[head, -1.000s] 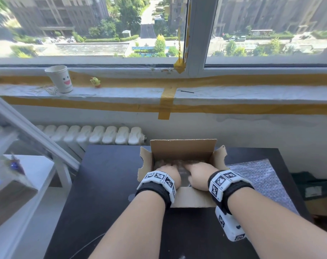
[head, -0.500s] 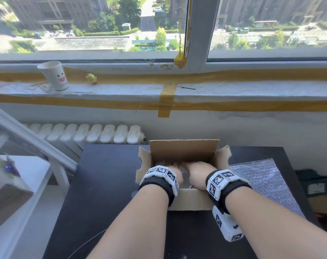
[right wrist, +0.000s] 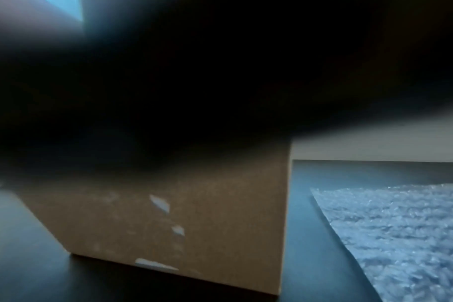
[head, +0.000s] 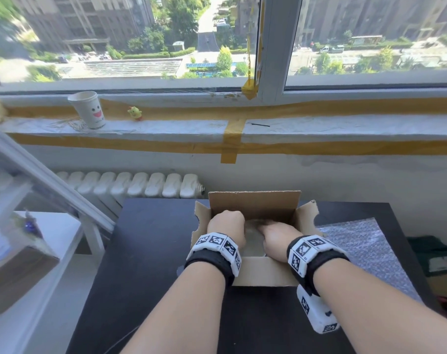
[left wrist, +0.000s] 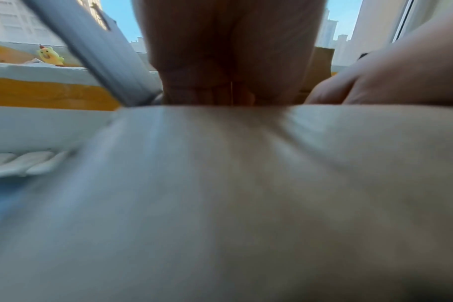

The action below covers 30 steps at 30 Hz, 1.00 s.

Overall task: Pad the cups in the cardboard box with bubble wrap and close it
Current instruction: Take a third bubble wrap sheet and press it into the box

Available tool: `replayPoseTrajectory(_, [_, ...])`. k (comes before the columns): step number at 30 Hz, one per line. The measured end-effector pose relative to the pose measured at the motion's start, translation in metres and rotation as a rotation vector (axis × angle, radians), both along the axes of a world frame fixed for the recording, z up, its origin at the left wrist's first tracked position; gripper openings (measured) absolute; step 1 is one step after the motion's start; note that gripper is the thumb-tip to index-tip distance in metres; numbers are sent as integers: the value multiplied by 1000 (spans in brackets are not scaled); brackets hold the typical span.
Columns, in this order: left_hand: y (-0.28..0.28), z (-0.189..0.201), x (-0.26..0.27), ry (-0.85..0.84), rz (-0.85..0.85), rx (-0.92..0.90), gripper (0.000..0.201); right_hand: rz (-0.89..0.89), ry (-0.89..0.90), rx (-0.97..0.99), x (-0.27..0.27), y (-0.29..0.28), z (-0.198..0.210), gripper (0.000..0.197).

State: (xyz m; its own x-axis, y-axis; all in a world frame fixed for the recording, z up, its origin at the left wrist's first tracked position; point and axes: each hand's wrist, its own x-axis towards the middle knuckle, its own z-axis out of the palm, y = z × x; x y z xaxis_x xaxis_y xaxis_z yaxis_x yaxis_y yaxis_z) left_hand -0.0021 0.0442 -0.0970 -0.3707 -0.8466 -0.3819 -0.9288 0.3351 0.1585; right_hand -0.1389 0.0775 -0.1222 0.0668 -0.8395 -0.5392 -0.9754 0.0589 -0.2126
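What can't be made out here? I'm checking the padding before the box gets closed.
- Cups: hidden in the head view by the left hand, the right hand and the cardboard box walls.
- Both hands' fingertips: out of sight inside the box.
- Left wrist view: blurred cardboard fills it.
- Right wrist view: mostly dark; only the box's outside and the spare bubble wrap show.

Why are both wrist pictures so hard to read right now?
Left wrist view: motion blur smears the near cardboard box, and the left hand is backlit. Right wrist view: a dark shape covers the top; only the box side and the bubble wrap show.
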Motion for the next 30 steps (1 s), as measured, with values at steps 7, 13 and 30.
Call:
replayPoseTrajectory(7, [5, -11, -4, -58, -24, -78, 23, -7, 4, 99, -2, -6, -5, 66])
replayPoseTrajectory(13, [-15, -40, -10, -171, 31, 180, 13, -26, -88, 18, -3, -2, 0, 67])
replayPoseTrajectory(30, [2, 4, -36, -274, -19, 277, 32, -15, 62, 178, 0, -10, -20, 53])
